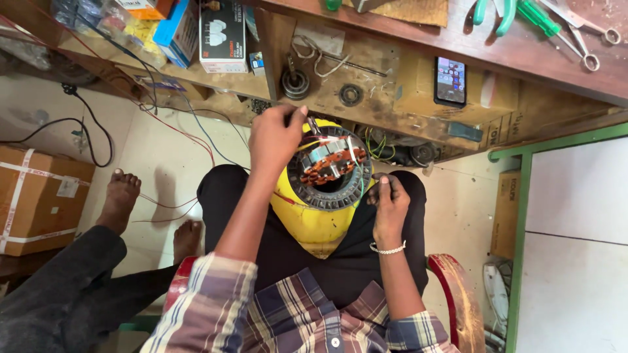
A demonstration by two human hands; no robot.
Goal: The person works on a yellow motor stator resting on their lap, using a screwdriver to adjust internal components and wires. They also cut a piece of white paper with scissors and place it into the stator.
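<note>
Motor housing (314, 219): yellow, rounded, sitting on the person's lap, open face turning upward.
Stator (330, 168): ring of dark laminations lying flat in the housing, copper-orange windings showing at its centre.
Wires (327, 140): thin yellow and white leads arching over the stator's far edge.

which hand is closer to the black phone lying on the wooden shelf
Right. The right hand sits below the black phone, at the right edge of the round metal motor stator. The left hand is farther off, at the stator's upper left.
</note>
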